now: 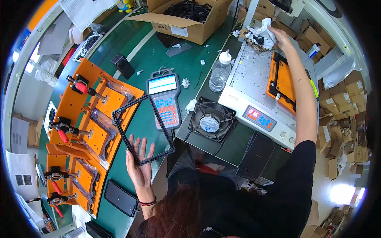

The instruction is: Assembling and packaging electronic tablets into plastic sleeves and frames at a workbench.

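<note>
At left, we have orange fixtures (95,131) with red-handled clamps standing on the green table (189,65). Just beside their near end lies a dark rectangular panel (121,198). Next comes our left hand (139,170), palm up, supporting a thin black rectangular frame (131,104) at its lower left corner. Our fingers are spread apart and show through the frame's opening, with the thumb outside its left side; the frame is tilted and hangs above the table, partly overlapping a grey handheld device (166,104) with a lit screen. Farther right we see a black fan (209,123) and, beyond it, an upright clear bottle (220,74). On the metal-topped machine (248,89), near its far end, our right hand (281,39) touches crumpled white tissue (267,31); we cannot tell whether those fingers pinch it. Nearer us, an orange plate (285,81) lies on the machine.
</note>
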Motion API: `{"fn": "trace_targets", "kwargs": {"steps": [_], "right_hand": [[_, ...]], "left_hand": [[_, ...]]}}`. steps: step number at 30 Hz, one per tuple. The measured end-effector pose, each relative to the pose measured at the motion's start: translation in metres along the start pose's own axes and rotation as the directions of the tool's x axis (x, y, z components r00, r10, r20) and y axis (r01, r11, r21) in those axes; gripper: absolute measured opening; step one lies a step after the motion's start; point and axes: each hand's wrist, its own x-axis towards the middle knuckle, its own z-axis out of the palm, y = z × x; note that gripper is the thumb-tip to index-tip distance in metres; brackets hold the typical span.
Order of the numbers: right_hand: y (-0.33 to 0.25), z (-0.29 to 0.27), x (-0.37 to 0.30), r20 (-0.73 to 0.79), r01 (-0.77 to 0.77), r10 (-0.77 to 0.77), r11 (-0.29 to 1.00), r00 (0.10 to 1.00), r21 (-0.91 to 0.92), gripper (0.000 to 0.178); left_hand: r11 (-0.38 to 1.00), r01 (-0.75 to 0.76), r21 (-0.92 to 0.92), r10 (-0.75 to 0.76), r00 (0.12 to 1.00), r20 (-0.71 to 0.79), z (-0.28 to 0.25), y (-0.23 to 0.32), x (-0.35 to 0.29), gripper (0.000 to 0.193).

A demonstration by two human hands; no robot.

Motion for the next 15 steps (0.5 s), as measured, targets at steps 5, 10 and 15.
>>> {"fn": "trace_targets", "kwargs": {"steps": [5,10,15], "right_hand": [[-0.001,-0.022,0.007,-0.048,0.059,-0.058,0.998,0.997,0.024,0.033],[-0.006,0.003,-0.007,-0.106,0.083,-0.052,0.947,0.993,0.309,0.023],[-0.005,-0.005,-0.009,-0.120,0.214,-0.186,0.934,0.975,0.288,0.026]], "left_hand": [[1.000,-0.001,0.007,0.001,1.000,0.007,0.000,-0.001,0.002,0.051],[1.000,-0.015,0.024,0.016,1.000,-0.020,-0.005,0.000,0.000,0.051],[1.000,0.005,0.004,-0.005,1.000,-0.013,-0.003,-0.004,0.002,0.051]]}}
